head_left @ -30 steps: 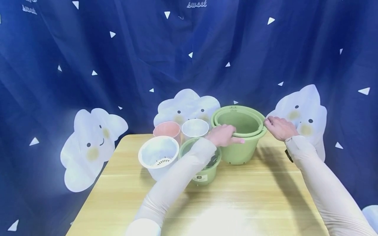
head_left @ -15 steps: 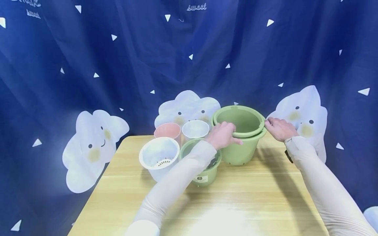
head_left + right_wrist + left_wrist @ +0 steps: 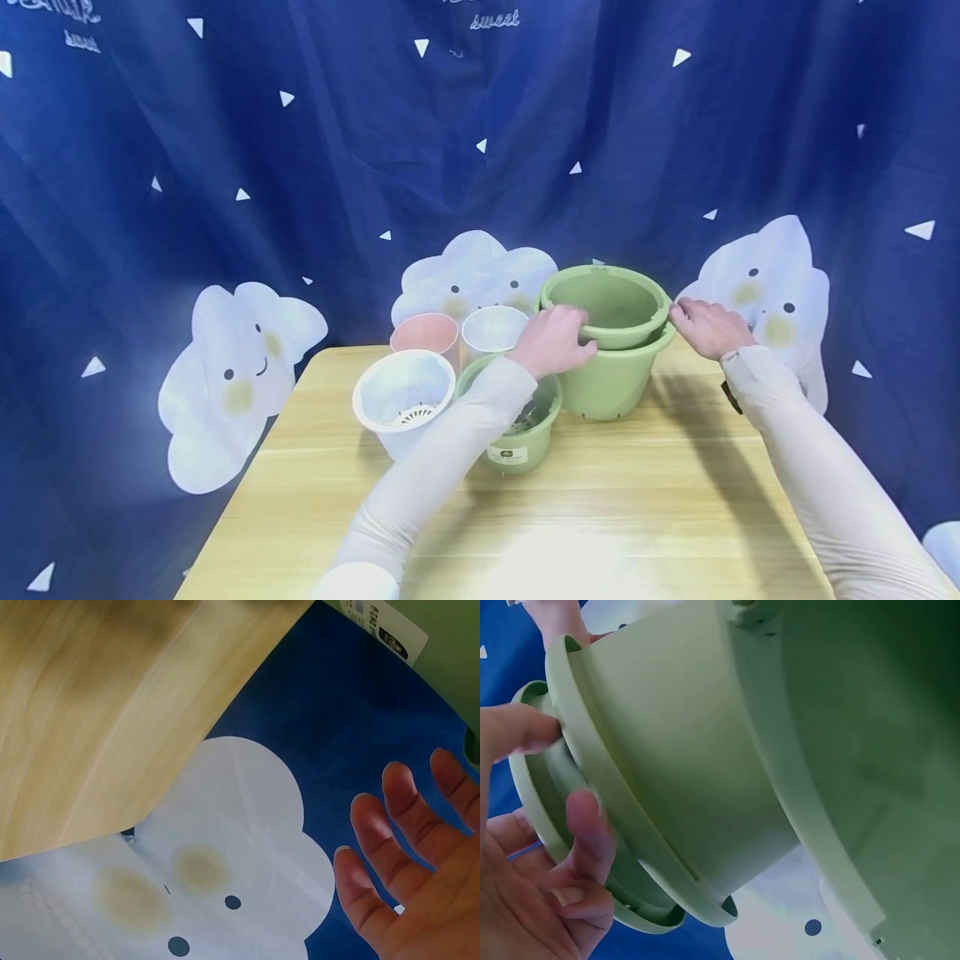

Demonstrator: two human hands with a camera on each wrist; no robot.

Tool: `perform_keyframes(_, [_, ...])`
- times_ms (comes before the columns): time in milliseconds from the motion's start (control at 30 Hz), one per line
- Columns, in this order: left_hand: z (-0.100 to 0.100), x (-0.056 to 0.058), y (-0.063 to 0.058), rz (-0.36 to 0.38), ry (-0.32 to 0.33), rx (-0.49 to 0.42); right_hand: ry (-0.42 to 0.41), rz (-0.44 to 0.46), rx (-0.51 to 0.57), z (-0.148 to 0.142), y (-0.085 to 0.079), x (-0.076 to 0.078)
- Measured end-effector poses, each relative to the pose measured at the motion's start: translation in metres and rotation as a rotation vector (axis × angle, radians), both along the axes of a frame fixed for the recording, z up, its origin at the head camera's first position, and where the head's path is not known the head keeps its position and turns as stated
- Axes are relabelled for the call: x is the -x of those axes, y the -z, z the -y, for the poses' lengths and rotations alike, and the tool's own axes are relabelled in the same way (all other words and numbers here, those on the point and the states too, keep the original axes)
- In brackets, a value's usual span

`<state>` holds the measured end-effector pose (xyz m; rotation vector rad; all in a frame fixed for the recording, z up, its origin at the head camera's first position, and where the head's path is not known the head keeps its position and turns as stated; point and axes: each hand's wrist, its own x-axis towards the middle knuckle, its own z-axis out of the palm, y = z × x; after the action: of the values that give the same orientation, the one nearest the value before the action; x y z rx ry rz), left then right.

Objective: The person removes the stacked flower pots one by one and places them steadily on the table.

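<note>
Two large green flower pots are nested at the right of the group: the inner pot point(image 3: 607, 312) stands partly raised and slightly tilted out of the outer pot point(image 3: 609, 383). My left hand point(image 3: 551, 337) grips the inner pot's rim at its near left side; in the left wrist view its curled fingers point(image 3: 592, 844) lie at that rim. My right hand point(image 3: 712, 327) holds the right side at the rims, and its thumb is hidden. Which rim it holds is hard to tell. Its other fingers point(image 3: 409, 802) spread loosely beside the pot in the right wrist view.
A smaller green pot point(image 3: 517, 458) with a label stands under my left forearm. Left of it is a white pot point(image 3: 401, 442) with a slotted base. Behind are a pink pot point(image 3: 425, 331) and another white pot point(image 3: 495, 325). The wooden table point(image 3: 600, 517) backs onto a blue curtain point(image 3: 480, 108).
The inner green flower pot has risen a little out of the outer one. My left hand has shifted slightly left and up with its rim. My right hand has hardly moved.
</note>
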<state>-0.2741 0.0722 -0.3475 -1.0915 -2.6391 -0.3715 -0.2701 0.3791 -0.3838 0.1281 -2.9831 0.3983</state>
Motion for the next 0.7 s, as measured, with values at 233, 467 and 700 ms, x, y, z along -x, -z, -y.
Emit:
perform_keyframes(233, [-0.0016, -0.0006, -0.0061, 0.003, -0.024, -0.032, -0.007, 0.008, -0.003, 0.0000, -0.0006, -0.0007])
perform_keyframes(467, [-0.0039, -0.0034, -0.0064, 0.000, -0.028, -0.004, -0.013, 0.007, 0.000, -0.0010, 0.0010, -0.0013])
perform_keyframes(700, [-0.0033, -0.0039, -0.0033, -0.064, -0.015, 0.037, -0.011, 0.006, 0.002, -0.0024, 0.0021, -0.0006])
